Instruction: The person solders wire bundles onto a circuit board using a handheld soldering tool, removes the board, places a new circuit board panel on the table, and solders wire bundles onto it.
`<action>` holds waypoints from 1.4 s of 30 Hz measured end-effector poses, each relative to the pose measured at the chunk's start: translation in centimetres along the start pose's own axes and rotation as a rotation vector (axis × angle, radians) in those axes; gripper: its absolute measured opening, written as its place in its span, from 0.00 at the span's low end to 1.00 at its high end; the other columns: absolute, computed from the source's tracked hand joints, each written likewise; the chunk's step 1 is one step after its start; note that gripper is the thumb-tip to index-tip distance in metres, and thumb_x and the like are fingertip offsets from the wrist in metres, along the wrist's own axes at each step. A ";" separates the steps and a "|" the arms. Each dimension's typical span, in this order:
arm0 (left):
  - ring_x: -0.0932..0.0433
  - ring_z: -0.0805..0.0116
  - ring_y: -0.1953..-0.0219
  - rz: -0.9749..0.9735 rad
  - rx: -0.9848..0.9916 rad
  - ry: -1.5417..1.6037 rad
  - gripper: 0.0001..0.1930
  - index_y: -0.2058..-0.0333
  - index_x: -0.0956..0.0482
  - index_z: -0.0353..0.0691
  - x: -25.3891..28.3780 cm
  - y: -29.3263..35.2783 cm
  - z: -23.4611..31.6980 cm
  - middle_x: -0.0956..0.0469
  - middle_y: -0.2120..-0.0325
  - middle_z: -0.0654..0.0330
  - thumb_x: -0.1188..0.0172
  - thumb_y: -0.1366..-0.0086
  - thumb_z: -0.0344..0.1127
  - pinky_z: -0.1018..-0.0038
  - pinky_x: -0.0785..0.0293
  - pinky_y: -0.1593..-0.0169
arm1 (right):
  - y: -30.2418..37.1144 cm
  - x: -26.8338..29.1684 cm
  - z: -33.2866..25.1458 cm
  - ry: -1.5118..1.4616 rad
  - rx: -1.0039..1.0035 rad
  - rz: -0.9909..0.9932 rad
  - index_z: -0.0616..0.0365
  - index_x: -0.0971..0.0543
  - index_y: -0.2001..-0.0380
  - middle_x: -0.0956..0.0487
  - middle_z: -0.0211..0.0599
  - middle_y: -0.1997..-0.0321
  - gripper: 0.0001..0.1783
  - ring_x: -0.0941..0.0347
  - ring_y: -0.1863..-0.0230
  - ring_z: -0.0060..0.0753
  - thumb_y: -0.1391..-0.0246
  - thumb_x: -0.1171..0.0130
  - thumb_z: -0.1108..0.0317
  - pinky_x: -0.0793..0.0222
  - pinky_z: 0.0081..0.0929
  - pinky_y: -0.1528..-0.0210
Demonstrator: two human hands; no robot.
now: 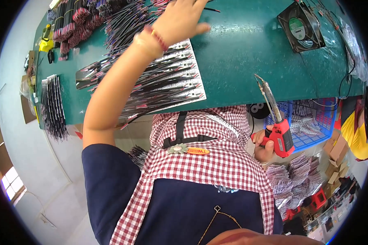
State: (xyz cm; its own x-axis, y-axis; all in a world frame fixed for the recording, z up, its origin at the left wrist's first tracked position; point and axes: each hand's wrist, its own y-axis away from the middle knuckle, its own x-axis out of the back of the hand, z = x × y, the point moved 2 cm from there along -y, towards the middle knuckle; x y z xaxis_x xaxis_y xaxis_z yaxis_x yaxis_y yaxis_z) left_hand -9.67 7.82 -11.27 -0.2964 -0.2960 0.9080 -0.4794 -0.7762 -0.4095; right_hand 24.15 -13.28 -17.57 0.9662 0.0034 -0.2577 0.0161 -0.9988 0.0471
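My left hand (180, 21) is stretched out over the far side of the table, its thumb spread away; the upper frame edge cuts off some fingertips. No object shows in it. Below it lies a white circuit board panel (197, 77) with many black and red wires (159, 87) laid across it in rows. A heap of loose dark wires (124, 24) is just to the left of that hand. My right hand (264, 148) grips a red soldering gun (281, 141) by its handle, beside the table's front edge. Its metal tip points up and away from me.
A black fan (300, 27) stands at the far right of the green table (241, 53). Below the right edge is a blue basket (315, 141) of boards. Bundled wires (69, 22) and a finished-looking stack of wired strips (53, 106) lie left. Cartons (337, 149) stand lower right.
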 end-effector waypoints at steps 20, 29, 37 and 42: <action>0.34 0.64 0.42 -0.295 0.434 -0.221 0.20 0.50 0.27 0.49 4.3 19.0 14.3 0.33 0.41 0.63 0.48 0.43 0.30 0.57 0.45 0.41 | -4.3 -0.6 -0.8 -0.098 0.165 -0.112 0.63 0.35 0.49 0.34 0.31 0.81 0.28 0.42 0.83 0.21 0.39 0.54 0.49 0.40 0.24 0.77; 0.23 0.56 0.50 0.125 0.356 -0.004 0.20 0.52 0.25 0.39 15.5 16.6 11.5 0.23 0.52 0.55 0.46 0.46 0.24 0.61 0.29 0.48 | -4.5 0.6 -0.2 -0.128 0.155 -0.047 0.62 0.37 0.49 0.35 0.31 0.81 0.29 0.43 0.84 0.23 0.38 0.54 0.46 0.43 0.24 0.78; 0.26 0.75 0.54 0.556 0.818 0.393 0.25 0.42 0.34 0.34 32.5 22.9 2.1 0.24 0.55 0.60 0.43 0.35 0.37 0.77 0.30 0.50 | -6.5 -1.7 -1.4 -0.189 0.207 -0.098 0.64 0.37 0.48 0.35 0.31 0.81 0.26 0.43 0.84 0.20 0.36 0.55 0.52 0.43 0.19 0.80; 0.24 0.73 0.56 0.624 1.089 0.114 0.28 0.44 0.34 0.28 45.9 29.0 -0.8 0.23 0.55 0.56 0.40 0.44 0.27 0.77 0.26 0.54 | -7.6 -2.1 -1.6 -0.210 0.217 -0.093 0.64 0.36 0.47 0.35 0.30 0.80 0.26 0.43 0.85 0.19 0.36 0.55 0.52 0.43 0.18 0.81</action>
State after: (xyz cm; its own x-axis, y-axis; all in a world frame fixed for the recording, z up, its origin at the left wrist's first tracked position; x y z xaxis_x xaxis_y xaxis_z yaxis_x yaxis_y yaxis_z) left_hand -37.77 -27.83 18.44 -0.3222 -0.7693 0.5517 0.6799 -0.5935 -0.4306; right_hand 22.37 -5.66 -15.81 0.8885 0.1076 -0.4461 0.0248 -0.9819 -0.1876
